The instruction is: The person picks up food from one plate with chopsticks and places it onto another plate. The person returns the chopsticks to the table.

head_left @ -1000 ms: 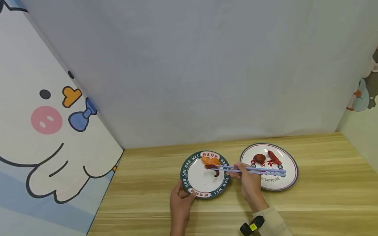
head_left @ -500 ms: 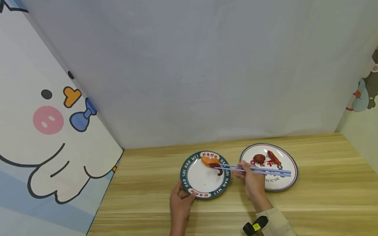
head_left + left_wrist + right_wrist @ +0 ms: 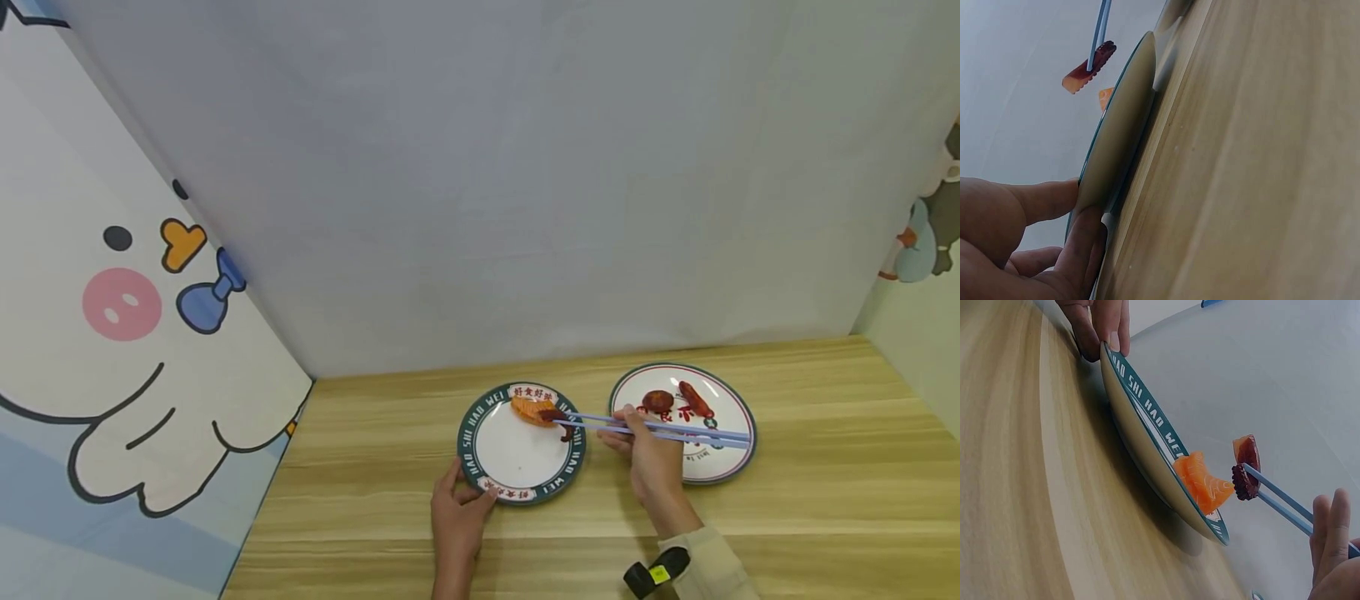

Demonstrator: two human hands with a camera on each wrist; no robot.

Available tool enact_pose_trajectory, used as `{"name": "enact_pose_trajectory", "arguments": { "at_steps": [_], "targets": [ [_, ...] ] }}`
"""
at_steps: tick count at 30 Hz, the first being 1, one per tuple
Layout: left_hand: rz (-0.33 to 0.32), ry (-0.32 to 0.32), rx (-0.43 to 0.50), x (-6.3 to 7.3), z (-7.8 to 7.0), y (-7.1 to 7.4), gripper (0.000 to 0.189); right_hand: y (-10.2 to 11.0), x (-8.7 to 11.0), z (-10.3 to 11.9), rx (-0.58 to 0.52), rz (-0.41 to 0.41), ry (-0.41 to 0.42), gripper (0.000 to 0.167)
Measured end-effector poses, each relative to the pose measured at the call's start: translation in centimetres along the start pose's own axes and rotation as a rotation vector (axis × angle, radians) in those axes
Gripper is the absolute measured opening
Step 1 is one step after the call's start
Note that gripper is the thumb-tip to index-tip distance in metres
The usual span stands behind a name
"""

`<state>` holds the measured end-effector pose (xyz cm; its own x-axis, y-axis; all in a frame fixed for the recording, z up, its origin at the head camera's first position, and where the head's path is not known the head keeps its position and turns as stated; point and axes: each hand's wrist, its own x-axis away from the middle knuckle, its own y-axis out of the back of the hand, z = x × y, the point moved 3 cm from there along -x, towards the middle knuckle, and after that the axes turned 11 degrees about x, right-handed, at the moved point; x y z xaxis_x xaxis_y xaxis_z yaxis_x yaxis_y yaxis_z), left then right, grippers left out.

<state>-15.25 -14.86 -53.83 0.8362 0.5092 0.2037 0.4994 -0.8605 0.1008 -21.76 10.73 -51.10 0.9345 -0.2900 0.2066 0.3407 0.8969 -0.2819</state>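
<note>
My right hand (image 3: pixel 654 471) holds a pair of pale blue chopsticks (image 3: pixel 1285 506). Between their tips is a dark red octopus tentacle piece (image 3: pixel 1246 467) with suckers along one edge. Both wrist views show it raised clear of the green-rimmed round plate (image 3: pixel 510 454). In the head view it overlaps the right end of an orange salmon slice (image 3: pixel 1199 481), which lies on that plate near its far side. With thumb and fingers, my left hand (image 3: pixel 459 518) grips the plate's near left rim; the left wrist view shows fingers (image 3: pixel 1079 244) under the edge.
To the right stands an oval white plate (image 3: pixel 735 458), partly behind my right hand, bearing a brown roundish food piece (image 3: pixel 658 402) and a red sausage-like piece (image 3: pixel 697 400). Behind the wooden table (image 3: pixel 360 467) rises a pale cloth wall (image 3: pixel 487 208).
My right hand has shifted right with the chopsticks, carrying the tentacle piece from the plate's middle towards its right rim. The left hand and both plates have stayed put.
</note>
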Motion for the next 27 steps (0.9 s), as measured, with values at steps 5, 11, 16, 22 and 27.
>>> {"name": "enact_pose_trajectory", "arguments": {
  "at_steps": [5, 11, 16, 22, 27],
  "targets": [
    [0.0, -0.002, 0.004, -0.1, -0.1, -0.1, 0.081, 0.3, -0.2, 0.3, -0.003, -0.007, 0.002, 0.031],
    [0.001, -0.007, 0.012, -0.1, -0.1, -0.1, 0.081, 0.8, -0.5, 0.4, -0.006, -0.013, -0.015, 0.035],
    [0.0, -0.008, 0.014, -0.1, 0.0, -0.1, 0.082, 1.2, -0.4, 0.6, -0.02, -0.017, -0.016, 0.038],
    [0.001, -0.009, 0.017, -0.1, 0.0, 0.0, 0.082, 1.9, -0.6, 0.9, -0.046, -0.053, -0.012, 0.038],
    [0.003, -0.011, 0.011, -0.2, 0.2, -0.1, 0.082, 2.5, -0.8, 1.2, -0.052, -0.062, 0.001, 0.034]
  ]
}}
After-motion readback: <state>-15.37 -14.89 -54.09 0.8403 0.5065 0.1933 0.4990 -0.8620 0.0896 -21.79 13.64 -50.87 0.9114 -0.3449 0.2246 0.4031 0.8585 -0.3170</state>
